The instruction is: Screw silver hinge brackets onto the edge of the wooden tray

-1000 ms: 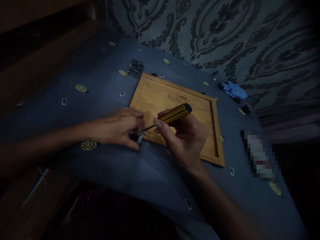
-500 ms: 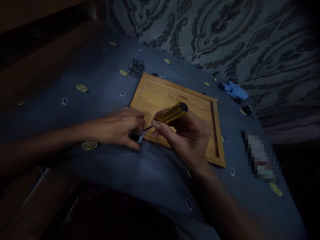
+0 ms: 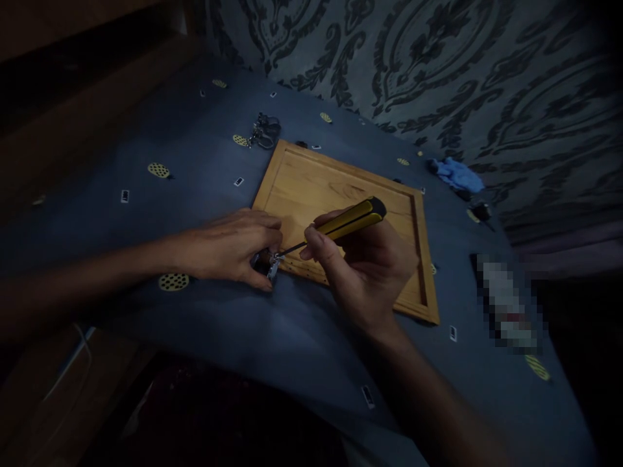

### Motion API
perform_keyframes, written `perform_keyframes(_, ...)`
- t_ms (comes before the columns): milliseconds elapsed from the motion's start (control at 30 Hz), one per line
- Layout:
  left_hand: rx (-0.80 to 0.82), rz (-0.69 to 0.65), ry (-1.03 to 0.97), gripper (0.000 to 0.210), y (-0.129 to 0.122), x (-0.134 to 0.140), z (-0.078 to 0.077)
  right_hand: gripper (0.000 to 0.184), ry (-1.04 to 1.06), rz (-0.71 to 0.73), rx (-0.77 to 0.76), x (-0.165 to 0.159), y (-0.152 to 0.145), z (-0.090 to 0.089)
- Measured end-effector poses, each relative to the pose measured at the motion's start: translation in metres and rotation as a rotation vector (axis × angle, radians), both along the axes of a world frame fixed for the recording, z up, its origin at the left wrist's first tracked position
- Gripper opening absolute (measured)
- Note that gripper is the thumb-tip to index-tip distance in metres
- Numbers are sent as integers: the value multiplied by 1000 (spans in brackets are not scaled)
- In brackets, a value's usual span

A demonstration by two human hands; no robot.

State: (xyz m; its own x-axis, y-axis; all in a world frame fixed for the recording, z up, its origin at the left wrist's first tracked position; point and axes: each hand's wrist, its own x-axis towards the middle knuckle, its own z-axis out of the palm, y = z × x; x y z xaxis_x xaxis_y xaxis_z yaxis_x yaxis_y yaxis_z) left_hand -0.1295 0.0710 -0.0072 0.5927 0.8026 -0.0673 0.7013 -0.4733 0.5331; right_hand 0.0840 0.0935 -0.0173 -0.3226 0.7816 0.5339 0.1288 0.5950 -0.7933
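While left hand [image 3: 236,250] arches palm-down, fingers clamped on likely hinge [image 3: 273,268], right hand [image 3: 372,275] tilted, fingers clasping a screwdriver [image 3: 349,220]

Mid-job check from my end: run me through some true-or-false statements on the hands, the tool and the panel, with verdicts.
1. The right hand holds the screwdriver. True.
2. The screwdriver's handle is plain red. False: it is yellow and black.
3. The left hand grips a metal fitting at the near left corner of the wooden panel. True.
4. The screwdriver's shaft points away from the metal fitting. False: it slants down toward it.
5. The wooden panel leans upright against the wall. False: it lies on the table covering.
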Motion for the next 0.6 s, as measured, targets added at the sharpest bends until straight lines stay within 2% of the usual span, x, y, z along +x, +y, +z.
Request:
perform_keyframes(400, 21, 7, 0, 34, 0, -1, -1, 20, -3, 21, -30, -1, 2, -4)
perform_keyframes(600, 28, 8, 3, 32, 1, -1, -3, 16, -96, 153, -113, 3, 4, 17)
